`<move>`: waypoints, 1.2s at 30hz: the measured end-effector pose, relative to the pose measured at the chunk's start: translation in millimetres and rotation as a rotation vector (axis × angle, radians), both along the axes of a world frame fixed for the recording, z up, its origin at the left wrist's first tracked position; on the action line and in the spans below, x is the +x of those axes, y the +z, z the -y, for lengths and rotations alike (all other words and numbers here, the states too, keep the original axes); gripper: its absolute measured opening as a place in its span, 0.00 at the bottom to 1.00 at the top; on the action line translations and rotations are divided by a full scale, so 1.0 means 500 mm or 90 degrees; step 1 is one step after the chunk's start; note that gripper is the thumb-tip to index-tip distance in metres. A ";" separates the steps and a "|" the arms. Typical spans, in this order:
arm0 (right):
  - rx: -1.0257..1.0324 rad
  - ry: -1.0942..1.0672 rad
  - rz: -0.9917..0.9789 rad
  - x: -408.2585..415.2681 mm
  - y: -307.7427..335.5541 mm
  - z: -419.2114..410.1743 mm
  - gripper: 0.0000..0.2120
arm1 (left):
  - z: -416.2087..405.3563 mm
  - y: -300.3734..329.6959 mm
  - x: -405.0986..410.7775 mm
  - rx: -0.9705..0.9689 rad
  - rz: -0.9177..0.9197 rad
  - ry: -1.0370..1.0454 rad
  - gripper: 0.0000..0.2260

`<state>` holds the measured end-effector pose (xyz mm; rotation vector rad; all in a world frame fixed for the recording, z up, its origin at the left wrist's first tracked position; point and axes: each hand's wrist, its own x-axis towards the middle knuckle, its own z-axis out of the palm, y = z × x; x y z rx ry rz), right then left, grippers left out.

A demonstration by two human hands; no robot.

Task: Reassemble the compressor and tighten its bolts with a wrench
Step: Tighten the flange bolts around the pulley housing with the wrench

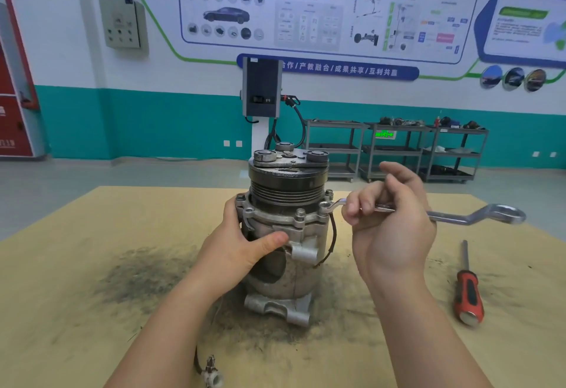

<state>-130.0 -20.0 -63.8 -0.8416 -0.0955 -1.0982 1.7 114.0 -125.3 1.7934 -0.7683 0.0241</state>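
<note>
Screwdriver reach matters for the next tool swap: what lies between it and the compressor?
In the head view, only the right forearm crosses stained tabletop between screwdriver and compressor.

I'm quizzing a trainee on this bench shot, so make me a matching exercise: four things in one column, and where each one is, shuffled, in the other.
Things:
1. wrench
2. screwdriver
3. left hand
4. connector plug

Places:
A. lying on the table to the right of the compressor
B. on the table's near edge, on a dark wire
C. ring end on a flange bolt, shank held by the right hand
D. wrapped round the compressor body

Pairs: 1-C, 2-A, 3-D, 4-B
</note>
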 end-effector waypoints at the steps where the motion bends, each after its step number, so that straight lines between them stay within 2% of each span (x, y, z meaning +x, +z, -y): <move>1: 0.024 0.036 -0.003 0.003 0.000 0.006 0.12 | 0.000 0.001 -0.001 0.001 0.002 0.003 0.44; 4: 0.073 0.130 -0.023 0.009 0.004 0.028 0.12 | -0.001 0.002 -0.003 0.009 0.003 0.008 0.43; 7: 0.089 0.193 -0.052 0.011 0.011 0.047 0.13 | -0.002 0.000 0.000 -0.002 -0.027 -0.006 0.38; 10: 0.088 0.161 -0.041 0.011 0.008 0.038 0.14 | -0.003 -0.001 0.006 -0.016 -0.043 -0.035 0.37; 12: 0.061 0.065 -0.008 0.009 0.000 0.015 0.14 | -0.004 -0.002 0.008 -0.026 -0.046 -0.044 0.38; 15: -0.081 -0.135 0.008 0.007 -0.017 -0.045 0.11 | -0.003 -0.005 0.011 -0.034 -0.052 -0.052 0.41; 17: -0.209 -0.220 -0.034 0.014 -0.035 -0.086 0.10 | -0.003 -0.004 0.012 -0.043 -0.059 -0.057 0.43; 20: -0.368 -0.252 -0.077 0.021 -0.046 -0.120 0.11 | -0.003 -0.003 0.010 -0.046 -0.059 -0.058 0.44; 22: -0.405 -0.232 -0.057 0.011 -0.029 -0.110 0.10 | -0.002 -0.003 0.010 -0.044 -0.056 -0.053 0.46; 25: -0.294 -0.162 -0.004 -0.013 -0.003 -0.068 0.09 | -0.003 -0.003 0.005 -0.026 -0.049 -0.036 0.47; 27: -0.162 -0.105 0.006 -0.020 0.005 -0.037 0.08 | -0.004 0.001 -0.001 -0.016 -0.047 -0.033 0.42; 30: 0.009 0.022 0.005 -0.012 0.007 -0.007 0.11 | -0.004 0.006 -0.004 -0.008 -0.051 -0.025 0.36; 36: 0.170 0.198 -0.004 0.001 0.003 0.031 0.10 | -0.004 0.006 -0.005 -0.002 -0.044 -0.017 0.38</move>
